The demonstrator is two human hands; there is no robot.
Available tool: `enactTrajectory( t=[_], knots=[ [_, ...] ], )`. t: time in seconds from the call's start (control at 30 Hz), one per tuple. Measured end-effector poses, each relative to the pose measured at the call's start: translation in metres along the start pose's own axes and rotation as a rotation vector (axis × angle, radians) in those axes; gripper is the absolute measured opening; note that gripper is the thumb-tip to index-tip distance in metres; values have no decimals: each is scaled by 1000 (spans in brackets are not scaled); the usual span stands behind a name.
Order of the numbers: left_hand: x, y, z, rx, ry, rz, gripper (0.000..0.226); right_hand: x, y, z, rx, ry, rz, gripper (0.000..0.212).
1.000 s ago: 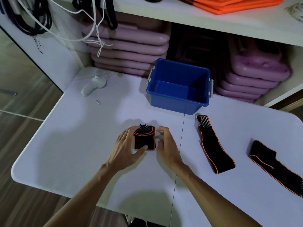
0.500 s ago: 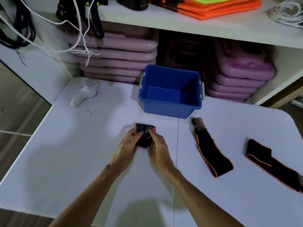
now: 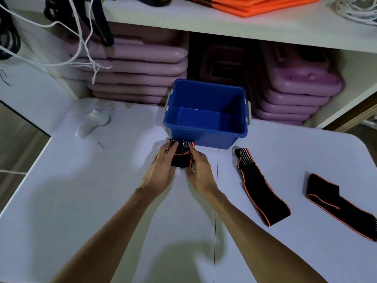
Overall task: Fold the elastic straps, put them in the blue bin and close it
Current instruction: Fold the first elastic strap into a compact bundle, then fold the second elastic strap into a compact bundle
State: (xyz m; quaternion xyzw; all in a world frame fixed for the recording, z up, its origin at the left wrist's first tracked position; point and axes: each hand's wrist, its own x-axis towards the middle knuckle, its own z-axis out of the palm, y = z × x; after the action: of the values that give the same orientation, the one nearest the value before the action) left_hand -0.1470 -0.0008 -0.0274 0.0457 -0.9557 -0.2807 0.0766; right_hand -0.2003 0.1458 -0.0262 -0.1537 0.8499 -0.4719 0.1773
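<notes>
Head view: a person's left hand [image 3: 158,172] and right hand [image 3: 199,170] pinch a folded strap [image 3: 181,155], black with orange edging, from either side, fingers curled closed on it; the bundle sits just in front of the near wall of the blue bin [image 3: 206,137], its far edge overlapping that wall in the frame, though contact cannot be told; the bin stands open, no lid on it, its inside bare. To the right, well apart from the hands, a second strap [image 3: 259,188] lies flat and unfolded on the white table [image 3: 81,201]; a third strap [image 3: 336,203] lies farther right, running toward the table's right edge; a white controller [image 3: 91,123] rests near the far left corner. Open tabletop spreads to the left of the hands and in front of them; purple cases [image 3: 138,64] are stacked behind the bin under a shelf.
</notes>
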Motion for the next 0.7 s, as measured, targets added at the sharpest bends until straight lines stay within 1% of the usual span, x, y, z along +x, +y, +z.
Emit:
enactTrajectory(
  t=[0.07, 0.13, 0.17, 0.27, 0.4, 0.47, 0.53, 0.7],
  knots=[
    [-4, 0, 1, -13, 15, 2, 82, -8, -2, -5, 46, 4, 2, 70],
    [-13, 5, -1, 28, 32, -43, 89, -22, -3, -13, -1, 13, -16, 67],
    [-18, 9, -3, 53, 48, -62, 89, -29, -2, -17, -11, 20, -11, 65],
    [-33, 26, -9, 148, 121, -22, 78, -54, 3, -31, 4, 77, 0, 62],
    [-49, 59, 3, 154, 134, 110, 58, -89, 11, -59, -9, 185, 22, 56],
    [-50, 81, 16, 137, 105, 181, 51, -108, 16, -77, 1, 235, 33, 52],
    [-50, 106, 28, 125, 29, 227, 48, -124, 22, -99, 3, 295, 72, 49],
    [-48, 172, 60, 102, -172, 250, 47, -162, 49, -159, -115, 402, 168, 43]
  ],
)
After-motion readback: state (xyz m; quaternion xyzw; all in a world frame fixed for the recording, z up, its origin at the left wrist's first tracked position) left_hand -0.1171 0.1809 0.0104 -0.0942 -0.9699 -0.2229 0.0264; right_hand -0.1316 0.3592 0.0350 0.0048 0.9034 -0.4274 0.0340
